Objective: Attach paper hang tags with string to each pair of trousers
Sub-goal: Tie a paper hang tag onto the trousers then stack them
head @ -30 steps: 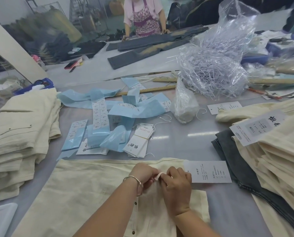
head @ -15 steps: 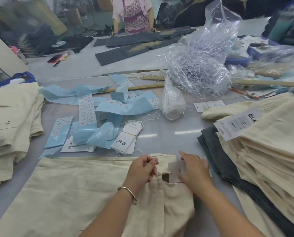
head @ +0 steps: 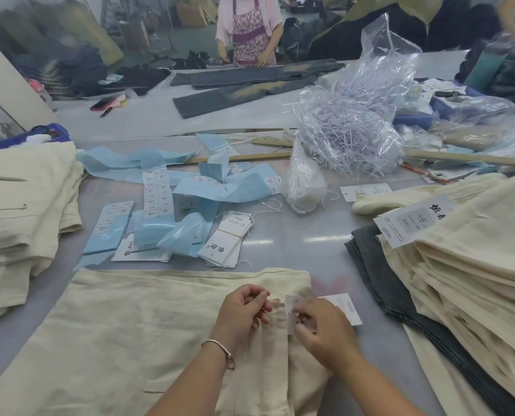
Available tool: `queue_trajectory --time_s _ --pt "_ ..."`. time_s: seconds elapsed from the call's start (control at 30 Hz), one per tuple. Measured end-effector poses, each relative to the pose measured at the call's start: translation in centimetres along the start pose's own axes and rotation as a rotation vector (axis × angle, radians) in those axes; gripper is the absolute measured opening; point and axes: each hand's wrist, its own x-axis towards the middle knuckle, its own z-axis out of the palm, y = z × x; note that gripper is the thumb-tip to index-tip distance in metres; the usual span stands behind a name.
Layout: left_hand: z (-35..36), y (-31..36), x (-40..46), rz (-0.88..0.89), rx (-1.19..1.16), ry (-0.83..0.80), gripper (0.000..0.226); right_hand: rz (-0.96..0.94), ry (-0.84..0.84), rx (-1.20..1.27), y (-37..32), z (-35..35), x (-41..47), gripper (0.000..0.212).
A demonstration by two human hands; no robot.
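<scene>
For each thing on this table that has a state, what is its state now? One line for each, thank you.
Left hand: fingers curled, pinching at the waistband.
Right hand: holds the hang tag.
Hang tag: at the waistband, partly under the right hand.
Cream trousers: spread flat.
Tag bundle: banded together, lying flat.
Right stack of trousers: folded, tag on top.
Left stack of trousers: folded.

Strips of light blue backing paper (head: 136,163) lie tangled across the middle of the grey counter (head: 295,235), some carrying small white stickers. Beyond them a long wooden ruler (head: 241,157) lies flat. To its right, a large clear plastic bag (head: 355,127) bulges with thin white plastic fasteners. At the far counter a person in a floral apron (head: 248,28) stands over dark denim (head: 250,85) spread flat.
</scene>
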Motion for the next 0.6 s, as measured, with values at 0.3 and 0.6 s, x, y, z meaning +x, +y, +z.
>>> queue_trajectory --time_s 0.3,0.6 --pt "-0.2 -0.8 -0.1 0.006 0.057 -0.020 0.009 0.144 -0.138 -0.002 0.5 0.4 1.2 0.006" --pt "-0.1 -0.4 -0.1 0.000 0.077 -0.029 0.007 0.080 -0.196 -0.173 0.3 0.8 2.0 0.027"
